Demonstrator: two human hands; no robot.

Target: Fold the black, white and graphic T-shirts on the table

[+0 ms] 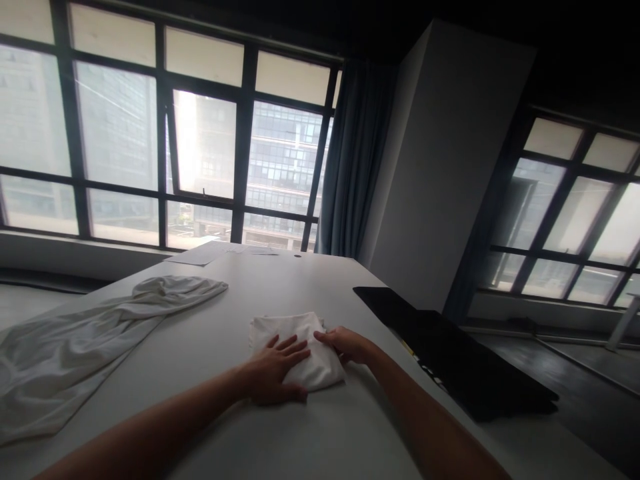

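A small folded white cloth [320,367] lies on the white table [310,287], in front of me. My left hand [275,373] rests flat on its left and lower part, fingers spread and pointing toward the right and away from me. At the cloth's right edge, my right hand [347,345] pinches the fabric between thumb and fingers; some of those fingers are hidden beneath the hand.
A crumpled white cloth [100,327] spreads along the table's left side. Black fabric [450,353] lies along the right edge. Sheets of paper [200,255] sit at the far end, near a dark round spot. Windows, a curtain and a pillar stand beyond.
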